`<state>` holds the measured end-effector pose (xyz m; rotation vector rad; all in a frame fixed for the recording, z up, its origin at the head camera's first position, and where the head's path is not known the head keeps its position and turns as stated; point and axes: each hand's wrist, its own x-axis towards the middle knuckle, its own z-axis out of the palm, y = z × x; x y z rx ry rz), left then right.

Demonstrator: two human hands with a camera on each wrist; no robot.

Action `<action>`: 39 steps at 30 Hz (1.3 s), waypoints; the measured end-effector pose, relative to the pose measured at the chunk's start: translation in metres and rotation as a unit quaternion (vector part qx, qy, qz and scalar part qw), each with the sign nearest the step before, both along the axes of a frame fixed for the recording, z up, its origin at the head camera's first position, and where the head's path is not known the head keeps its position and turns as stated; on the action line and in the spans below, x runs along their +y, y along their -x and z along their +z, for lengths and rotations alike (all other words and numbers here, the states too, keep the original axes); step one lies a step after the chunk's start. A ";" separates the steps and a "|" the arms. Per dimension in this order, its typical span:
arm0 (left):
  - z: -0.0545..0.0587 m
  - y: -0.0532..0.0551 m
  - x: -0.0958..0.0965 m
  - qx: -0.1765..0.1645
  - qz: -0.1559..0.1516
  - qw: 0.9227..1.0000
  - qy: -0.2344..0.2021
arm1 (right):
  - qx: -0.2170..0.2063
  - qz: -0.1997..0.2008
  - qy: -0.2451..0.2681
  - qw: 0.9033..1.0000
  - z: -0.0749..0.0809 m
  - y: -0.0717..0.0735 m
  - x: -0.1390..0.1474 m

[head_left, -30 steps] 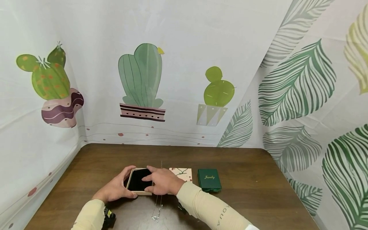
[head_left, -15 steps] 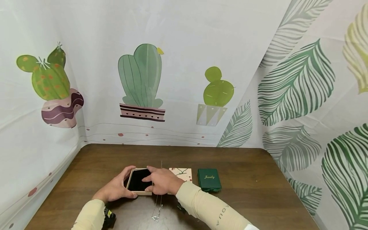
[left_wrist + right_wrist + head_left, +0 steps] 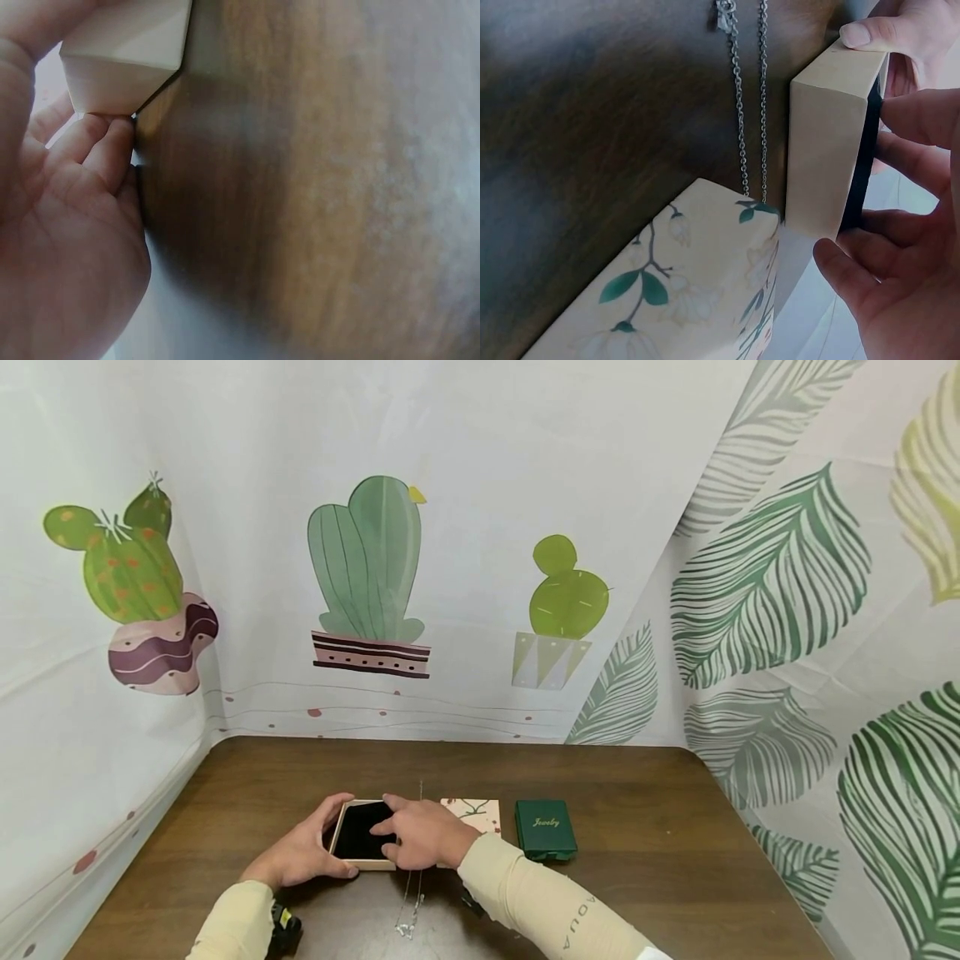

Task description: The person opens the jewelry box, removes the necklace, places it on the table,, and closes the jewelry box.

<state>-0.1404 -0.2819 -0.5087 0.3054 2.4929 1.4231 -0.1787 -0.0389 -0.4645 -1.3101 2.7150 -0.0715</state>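
Note:
My left hand (image 3: 303,847) grips a small cream box (image 3: 372,865) from its left side, thumb along the near wall and fingers at the far one. A black padded insert (image 3: 360,831) lies in the uncovered box. Over its right part is my right hand (image 3: 429,835), fingers spread, with fingertips on the black insert and one by the box's edge in the right wrist view. A silver chain necklace (image 3: 739,97) lies on the table just right of the box, partly under the right hand. In the left wrist view, the fingers touch the cream box (image 3: 124,79).
A cream lid-like piece with a floral print (image 3: 682,277) lies right of the chain, partly hidden by the right wrist. Farther right stands a dark green box (image 3: 546,827) marked "Jewelry". The brown wooden table (image 3: 637,827) meets a printed curtain (image 3: 465,710) behind.
The right hand's lower fingers have shifted very slightly on the insert. Box, left hand and necklace stay where they were.

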 end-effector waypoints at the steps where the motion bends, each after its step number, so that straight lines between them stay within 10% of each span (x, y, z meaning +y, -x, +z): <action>1: 0.000 0.000 0.000 -0.001 0.001 1.000 -0.001 | 0.002 0.000 -0.001 1.000 0.000 0.000 0.000; 39: -0.002 0.001 -0.001 0.013 -0.007 1.000 -0.001 | 0.021 -0.065 -0.002 0.998 -0.006 -0.011 -0.012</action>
